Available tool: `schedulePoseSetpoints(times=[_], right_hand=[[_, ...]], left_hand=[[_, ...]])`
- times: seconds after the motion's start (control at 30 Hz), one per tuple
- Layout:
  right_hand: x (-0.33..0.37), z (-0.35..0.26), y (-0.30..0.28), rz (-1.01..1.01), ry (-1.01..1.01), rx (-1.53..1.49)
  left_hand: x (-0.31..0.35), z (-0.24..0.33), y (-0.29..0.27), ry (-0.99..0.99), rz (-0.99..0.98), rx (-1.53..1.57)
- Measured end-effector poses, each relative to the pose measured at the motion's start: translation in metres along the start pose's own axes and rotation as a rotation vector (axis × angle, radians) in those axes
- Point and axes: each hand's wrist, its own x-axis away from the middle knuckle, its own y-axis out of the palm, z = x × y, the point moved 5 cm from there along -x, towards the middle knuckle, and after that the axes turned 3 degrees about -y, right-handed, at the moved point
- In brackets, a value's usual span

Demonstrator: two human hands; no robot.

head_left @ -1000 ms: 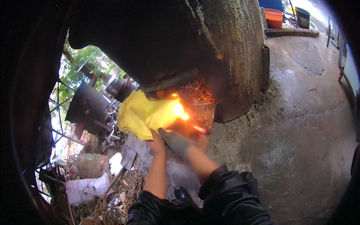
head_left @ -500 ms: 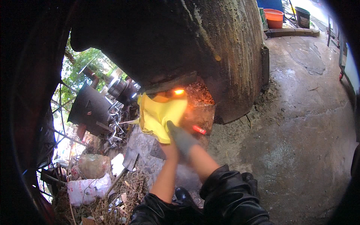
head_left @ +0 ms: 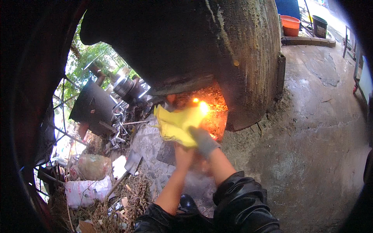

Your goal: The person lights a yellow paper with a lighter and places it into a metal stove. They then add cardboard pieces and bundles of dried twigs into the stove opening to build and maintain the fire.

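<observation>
A creased yellow sheet (head_left: 176, 128), of a material I cannot make out, is bunched up at the glowing mouth of a large dark furnace (head_left: 186, 50). My right hand (head_left: 205, 143), in a grey glove, presses its fingers on the sheet's near right edge. My left hand (head_left: 185, 153) grips the sheet from below, its fingers hidden underneath. Bright flame (head_left: 203, 107) shows just beyond the sheet's right end, and orange embers (head_left: 219, 101) fill the opening behind it. Both forearms come up in dark, shiny sleeves.
White and clear bags (head_left: 88, 191) lie at the left beside dry brush (head_left: 134, 202) and scraps. A dark metal drum (head_left: 91, 106) and shiny metal strips stand behind them. Wet concrete (head_left: 307, 163) stretches to the right, with an orange bucket (head_left: 290, 26) and a black bucket (head_left: 319, 27) beyond.
Both hands have shifted right with the yellow sheet, its right end now closer to the embers. The fire in the opening glows brighter and larger. My view has shifted slightly.
</observation>
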Motion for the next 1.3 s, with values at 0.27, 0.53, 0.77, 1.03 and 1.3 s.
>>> schedulePoseSetpoints(times=[0.27, 0.53, 0.77, 1.03, 1.3], right_hand=[[0.002, -0.025, -0.024, -0.046, 0.298, -0.576], [-0.010, -0.025, -0.045, -0.089, 0.294, -0.192], [-0.030, -0.055, -0.050, -0.189, -0.006, -0.076], [-0.091, -0.001, -0.086, -0.251, 0.168, -0.053], [-0.137, -0.010, -0.104, -0.422, -0.544, 1.247]], left_hand=[[0.047, -0.002, -0.039, -0.212, -0.272, 0.156], [0.137, 0.050, -0.068, -0.055, -0.844, -0.015], [0.150, 0.050, -0.095, 0.165, -1.219, -0.173], [0.171, 0.046, -0.112, 0.208, -1.062, -0.184], [0.188, 0.028, -0.123, 0.131, -1.015, -0.123]])
